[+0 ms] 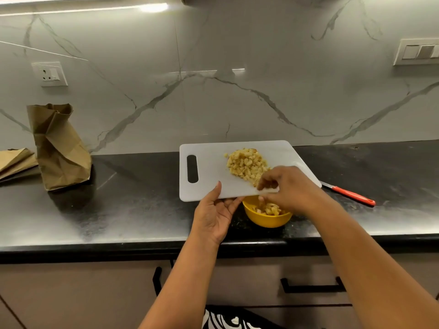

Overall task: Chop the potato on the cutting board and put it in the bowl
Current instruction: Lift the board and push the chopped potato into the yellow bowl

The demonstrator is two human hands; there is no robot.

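Note:
A white cutting board (213, 169) is tilted up over a yellow bowl (266, 219) on the black counter. A heap of diced potato (247, 166) lies on the board's right half. More potato pieces (269, 210) lie in the bowl. My left hand (215, 214) grips the board's near edge, thumb on top and fingers beneath. My right hand (287, 188) reaches over the near edge of the board above the bowl, its curled fingers touching the potato pieces at the heap's lower end.
A knife with a red handle (354, 195) lies on the counter to the right, its blade partly under the board. A crumpled brown paper bag (59, 150) stands at the left, with a folded one (14, 162) beside it. The counter's front edge runs just below the bowl.

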